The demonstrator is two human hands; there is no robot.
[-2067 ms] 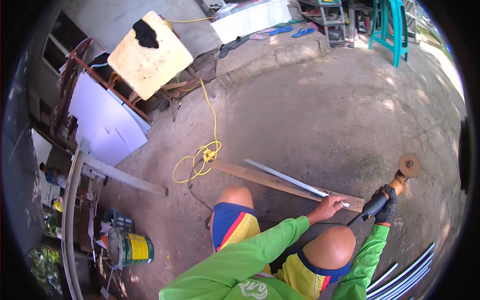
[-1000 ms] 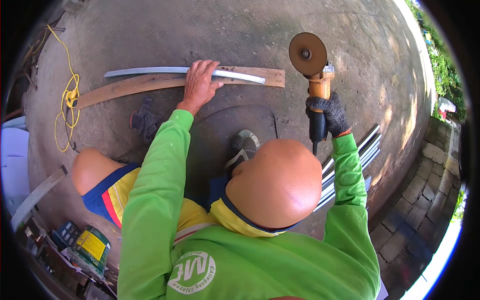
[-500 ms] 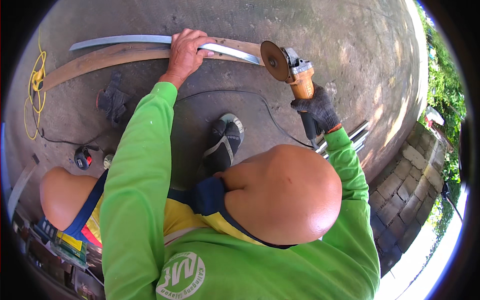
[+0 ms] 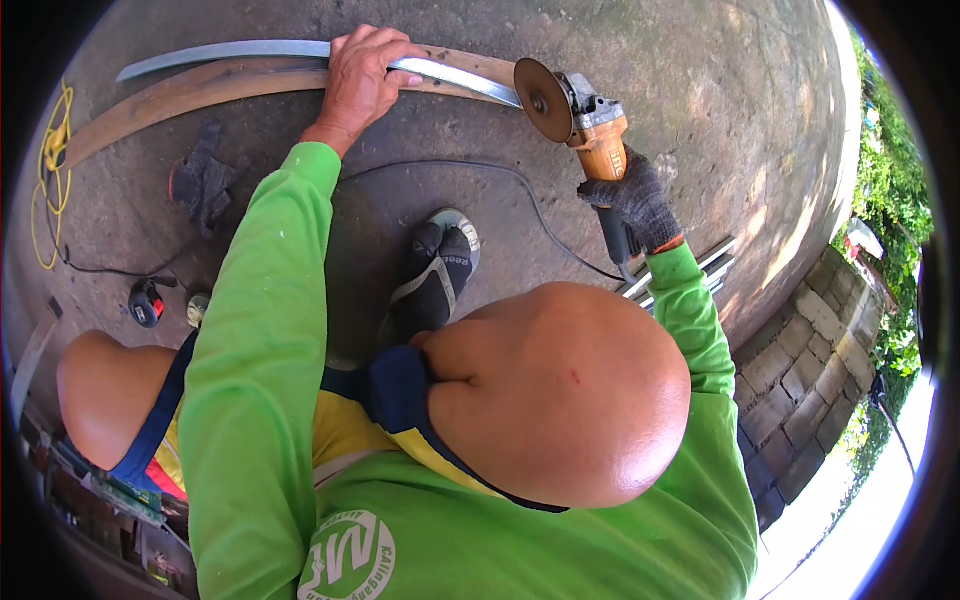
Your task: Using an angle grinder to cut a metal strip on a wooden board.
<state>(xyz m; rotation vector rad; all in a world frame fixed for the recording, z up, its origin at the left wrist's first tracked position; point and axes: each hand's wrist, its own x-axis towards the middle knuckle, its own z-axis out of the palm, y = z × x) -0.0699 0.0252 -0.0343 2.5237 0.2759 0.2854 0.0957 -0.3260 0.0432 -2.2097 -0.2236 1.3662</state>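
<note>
A long shiny metal strip (image 4: 235,50) lies along a wooden plank (image 4: 225,85) on the ground. My bare left hand (image 4: 368,78) is closed over the middle of the strip, fingers wrapped round it. In a dark knitted glove, my right hand (image 4: 637,203) grips an orange angle grinder (image 4: 603,150) by its body. The grinder's brown disc (image 4: 544,100) stands at the right end of the strip, close beside it; whether they touch I cannot tell. A black cord (image 4: 500,167) runs from the grinder's rear to the left across the floor.
On the left lie a dark glove (image 4: 203,180), a yellow cord (image 4: 52,150) and a black-and-red tape measure (image 4: 146,304). Several metal bars (image 4: 715,262) rest beyond my right wrist. Concrete blocks (image 4: 800,365) are stacked at the right. My shod foot (image 4: 440,258) is below the plank.
The whole view has shifted slightly, so the strip and plank sit a little higher and further left. Both hands keep their holds, and the disc stays by the strip's end.
</note>
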